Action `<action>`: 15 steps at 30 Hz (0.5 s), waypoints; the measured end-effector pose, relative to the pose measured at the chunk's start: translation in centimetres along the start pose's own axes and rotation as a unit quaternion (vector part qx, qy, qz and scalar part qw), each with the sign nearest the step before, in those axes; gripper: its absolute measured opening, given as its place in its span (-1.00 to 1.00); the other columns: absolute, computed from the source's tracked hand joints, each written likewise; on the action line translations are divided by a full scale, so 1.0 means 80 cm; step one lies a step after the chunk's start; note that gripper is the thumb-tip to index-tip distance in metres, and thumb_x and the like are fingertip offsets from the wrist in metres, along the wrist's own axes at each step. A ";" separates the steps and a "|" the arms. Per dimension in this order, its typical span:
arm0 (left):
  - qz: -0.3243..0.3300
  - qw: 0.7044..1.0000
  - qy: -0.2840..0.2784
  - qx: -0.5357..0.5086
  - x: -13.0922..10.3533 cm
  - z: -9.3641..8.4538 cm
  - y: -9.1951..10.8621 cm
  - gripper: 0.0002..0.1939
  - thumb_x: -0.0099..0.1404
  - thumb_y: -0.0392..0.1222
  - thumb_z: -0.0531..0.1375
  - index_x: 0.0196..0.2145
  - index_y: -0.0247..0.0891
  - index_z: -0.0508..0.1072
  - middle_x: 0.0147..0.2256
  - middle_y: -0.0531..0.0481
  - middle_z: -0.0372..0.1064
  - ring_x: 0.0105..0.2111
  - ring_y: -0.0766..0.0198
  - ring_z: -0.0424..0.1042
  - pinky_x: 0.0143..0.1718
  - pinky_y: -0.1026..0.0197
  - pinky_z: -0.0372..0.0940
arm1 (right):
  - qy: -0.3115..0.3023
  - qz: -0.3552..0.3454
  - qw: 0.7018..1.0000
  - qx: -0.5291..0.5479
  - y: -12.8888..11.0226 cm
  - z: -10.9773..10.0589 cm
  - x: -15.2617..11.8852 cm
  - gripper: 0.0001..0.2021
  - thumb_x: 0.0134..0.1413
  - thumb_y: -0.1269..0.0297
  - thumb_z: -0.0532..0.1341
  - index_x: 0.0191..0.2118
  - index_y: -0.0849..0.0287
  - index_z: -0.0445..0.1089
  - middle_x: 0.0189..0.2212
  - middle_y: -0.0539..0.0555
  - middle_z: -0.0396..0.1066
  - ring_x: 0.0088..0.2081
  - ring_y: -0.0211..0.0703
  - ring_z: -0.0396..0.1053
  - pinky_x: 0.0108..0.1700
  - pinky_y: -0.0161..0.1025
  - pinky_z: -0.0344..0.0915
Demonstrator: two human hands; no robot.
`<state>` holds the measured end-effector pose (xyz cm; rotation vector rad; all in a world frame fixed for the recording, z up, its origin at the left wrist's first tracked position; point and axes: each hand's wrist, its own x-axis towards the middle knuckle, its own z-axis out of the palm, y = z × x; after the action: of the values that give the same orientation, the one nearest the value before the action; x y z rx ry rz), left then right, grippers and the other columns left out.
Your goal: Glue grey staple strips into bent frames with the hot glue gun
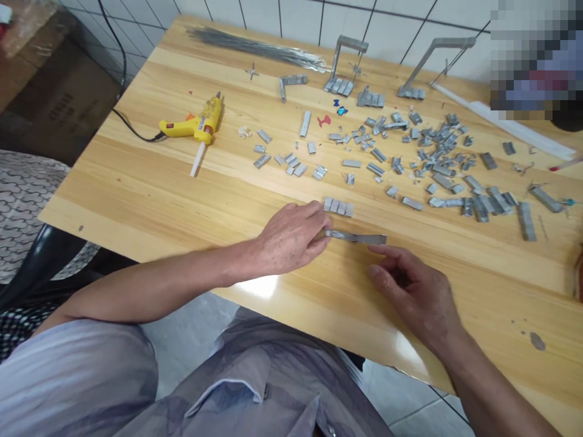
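A thin grey strip (357,237) lies across the space between my hands, its left end pinched in the fingers of my left hand (296,237). My right hand (412,288) is near the strip's right end, with thumb and index finger apart and nothing between them; the index fingertip is just below that end, and whether it touches is unclear. A row of small grey blocks (337,207) sits just beyond my left fingertips.
A yellow glue gun (204,123) lies at the left of the wooden table (155,200). Many grey pieces (444,142) are scattered at the centre and right. Thin wires (264,50) and two angled grey frames (337,57) (423,64) stand toward the wall.
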<state>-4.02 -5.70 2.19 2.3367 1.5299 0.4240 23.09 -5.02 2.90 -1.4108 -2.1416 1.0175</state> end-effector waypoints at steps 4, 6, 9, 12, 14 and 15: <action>-0.023 1.000 -0.013 -0.003 -0.001 -0.004 0.003 -0.75 0.36 -0.10 0.25 -0.06 -0.26 0.47 -0.10 -0.14 0.48 -0.14 0.05 0.50 -0.07 0.01 0.36 | 0.009 -0.008 1.000 -0.006 0.001 0.001 -0.002 -0.70 0.26 0.15 0.27 0.03 0.13 0.53 -0.50 -0.04 0.50 -0.59 -0.28 0.33 -0.51 -0.30 0.29; -0.025 1.000 -0.013 -0.011 -0.002 -0.004 0.003 -0.71 0.34 -0.12 0.26 -0.03 -0.27 0.45 -0.08 -0.15 0.48 -0.11 0.04 0.50 -0.04 0.01 0.37 | 0.013 -0.009 1.000 -0.005 0.002 0.003 -0.002 -0.71 0.26 0.16 0.27 0.03 0.13 0.53 -0.49 -0.03 0.51 -0.59 -0.28 0.34 -0.52 -0.30 0.30; -0.026 0.999 -0.003 -0.019 -0.001 -0.002 0.001 -0.73 0.37 -0.11 0.22 -0.03 -0.27 0.44 -0.09 -0.13 0.49 -0.14 0.07 0.50 -0.06 0.01 0.37 | 0.020 -0.018 1.000 -0.012 0.005 0.005 -0.003 -0.71 0.26 0.18 0.27 0.03 0.15 0.53 -0.47 -0.03 0.53 -0.58 -0.28 0.36 -0.50 -0.31 0.31; -0.011 1.000 0.017 -0.009 0.000 0.003 -0.002 -0.81 0.43 -0.14 0.14 -0.10 -0.25 0.46 -0.18 -0.09 0.49 -0.24 0.12 0.49 -0.16 0.05 0.35 | 0.023 -0.032 0.999 -0.026 0.008 0.007 -0.004 -0.70 0.28 0.18 0.27 0.05 0.16 0.52 -0.47 -0.03 0.53 -0.57 -0.28 0.38 -0.50 -0.32 0.32; -0.001 1.000 0.028 0.003 0.000 0.006 -0.003 -0.84 0.44 -0.18 0.11 -0.15 -0.25 0.47 -0.22 -0.07 0.48 -0.28 0.14 0.47 -0.20 0.08 0.32 | 0.026 -0.041 0.998 -0.035 0.009 0.009 -0.004 -0.71 0.29 0.18 0.27 0.05 0.17 0.52 -0.48 -0.03 0.52 -0.57 -0.27 0.38 -0.50 -0.32 0.31; 0.001 0.999 0.031 0.008 0.001 0.007 -0.004 -0.84 0.44 -0.19 0.11 -0.17 -0.24 0.47 -0.24 -0.07 0.47 -0.29 0.15 0.46 -0.22 0.09 0.31 | 0.028 -0.047 0.998 -0.040 0.009 0.010 -0.004 -0.71 0.29 0.19 0.26 0.05 0.17 0.52 -0.48 -0.03 0.52 -0.58 -0.27 0.38 -0.51 -0.31 0.31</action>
<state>-4.00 -5.60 1.53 2.3588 1.5639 0.4907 23.16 -5.41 1.86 -1.3442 -2.2060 0.8567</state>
